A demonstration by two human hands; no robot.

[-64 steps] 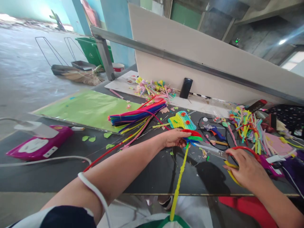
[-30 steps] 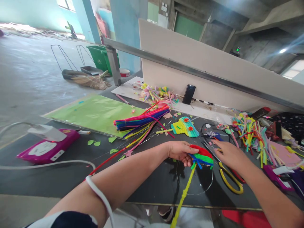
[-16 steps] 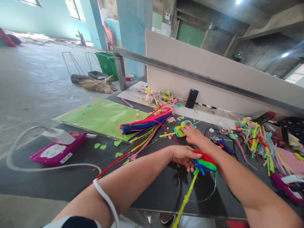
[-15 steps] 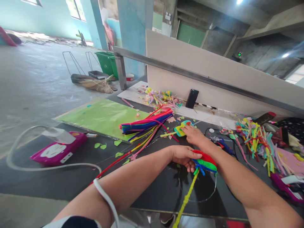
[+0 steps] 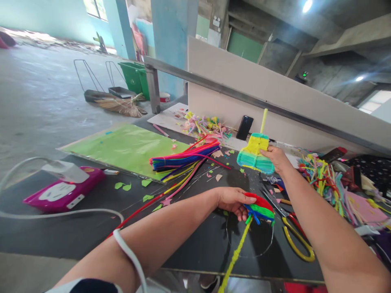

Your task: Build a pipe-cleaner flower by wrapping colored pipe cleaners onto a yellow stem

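My left hand (image 5: 235, 201) grips a striped pipe-cleaner piece (image 5: 262, 206) in red, green and blue, pinched at its left end. A yellow twisted stem (image 5: 236, 252) hangs from it toward the table's front edge, with a thin wire loop below it. My right hand (image 5: 276, 158), raised above the table, holds a yellow-and-teal pipe-cleaner piece (image 5: 256, 156) by its right side. This piece has a wide teal lower part and a pale yellow stick pointing up. Scissors (image 5: 297, 244) with yellow and red handles lie beneath my right forearm.
A bundle of pipe cleaners (image 5: 186, 156) lies left of centre beside a green sheet (image 5: 122, 148). Further left is a purple power strip (image 5: 65, 191), its white cable crossing my left forearm. A phone (image 5: 244, 127) leans at the back. Pipe-cleaner pieces (image 5: 324, 175) are heaped at right.
My right hand has lifted the yellow-and-teal piece off the table and turned it so its stick points up. The scissors have come into sight. My left hand keeps its hold.
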